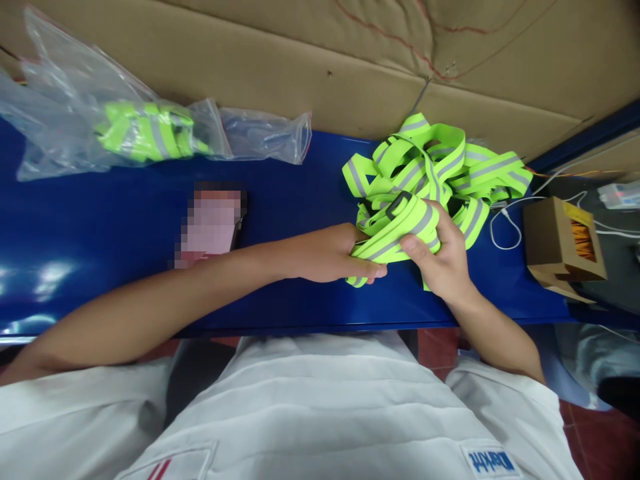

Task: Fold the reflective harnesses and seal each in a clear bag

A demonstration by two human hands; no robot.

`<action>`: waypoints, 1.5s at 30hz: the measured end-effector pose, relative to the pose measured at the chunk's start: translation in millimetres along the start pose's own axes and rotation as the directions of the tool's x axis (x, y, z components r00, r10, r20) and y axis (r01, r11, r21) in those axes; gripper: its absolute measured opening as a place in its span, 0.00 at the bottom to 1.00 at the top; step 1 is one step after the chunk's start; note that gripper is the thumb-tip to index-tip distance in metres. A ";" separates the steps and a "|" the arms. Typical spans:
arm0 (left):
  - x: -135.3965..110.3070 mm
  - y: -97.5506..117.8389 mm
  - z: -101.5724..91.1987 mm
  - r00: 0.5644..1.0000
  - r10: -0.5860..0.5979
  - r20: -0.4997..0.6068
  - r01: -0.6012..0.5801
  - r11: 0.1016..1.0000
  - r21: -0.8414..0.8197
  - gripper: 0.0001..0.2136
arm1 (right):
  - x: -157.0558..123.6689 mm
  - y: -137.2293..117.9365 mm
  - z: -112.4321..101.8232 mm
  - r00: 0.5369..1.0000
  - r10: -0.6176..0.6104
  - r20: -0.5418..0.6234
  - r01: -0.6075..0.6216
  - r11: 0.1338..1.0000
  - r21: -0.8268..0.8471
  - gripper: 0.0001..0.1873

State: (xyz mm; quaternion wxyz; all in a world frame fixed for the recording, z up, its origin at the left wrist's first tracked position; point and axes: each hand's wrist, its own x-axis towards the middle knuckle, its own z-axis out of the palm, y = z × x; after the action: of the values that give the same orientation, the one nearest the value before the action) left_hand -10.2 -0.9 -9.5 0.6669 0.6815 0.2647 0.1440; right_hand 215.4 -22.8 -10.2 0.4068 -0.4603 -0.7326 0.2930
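Observation:
A folded bundle of neon-yellow reflective straps (395,230) with grey stripes rests on the blue table (125,220). My left hand (330,253) grips the bundle's near left end with the fingers wrapped round it. My right hand (443,257) clasps its right end, thumb on top. Behind my hands lies a loose heap of the same reflective straps (440,163), touching the bundle.
At the far left a clear plastic bag (75,127) holds a packed reflective strap set (145,130). A blurred object (210,223) lies mid-table. A small cardboard box (563,243) and white cables (505,223) sit at the right. Cardboard sheets (350,60) stand behind the table.

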 end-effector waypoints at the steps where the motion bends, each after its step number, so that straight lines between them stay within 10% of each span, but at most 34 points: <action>1: -0.3 0.3 -0.8 1.000 0.010 0.008 -0.010 1.000 0.002 0.12 | -0.1 0.1 0.1 1.000 0.002 -0.005 -0.002 1.000 0.001 0.29; 17: -5.8 9.0 -3.7 0.998 -0.049 0.048 0.049 0.999 -0.004 0.25 | -6.2 26.8 -5.8 0.998 0.057 0.005 -0.058 0.997 0.051 0.29; 25: -7.1 7.9 3.5 0.907 -0.005 -0.420 0.034 0.998 0.061 0.32 | -2.1 21.2 -7.2 0.987 0.156 0.031 -0.159 0.977 0.145 0.34; 35: -39.9 -10.1 25.5 0.873 0.237 -0.426 -0.209 0.971 0.112 0.55 | -8.3 -3.6 20.4 0.788 0.367 0.495 -0.611 0.566 0.553 0.36; 45: -43.2 -35.1 4.7 0.836 0.307 -0.454 -0.293 0.951 0.104 0.57 | -1.6 -6.6 48.3 0.757 0.365 0.542 -0.637 0.600 0.484 0.39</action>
State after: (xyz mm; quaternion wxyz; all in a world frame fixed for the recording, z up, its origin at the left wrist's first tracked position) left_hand -48.8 -29.7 -37.7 0.5428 0.6699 0.3088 0.4015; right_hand 171.1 -29.5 -29.4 0.2834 -0.4143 -0.4871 0.7147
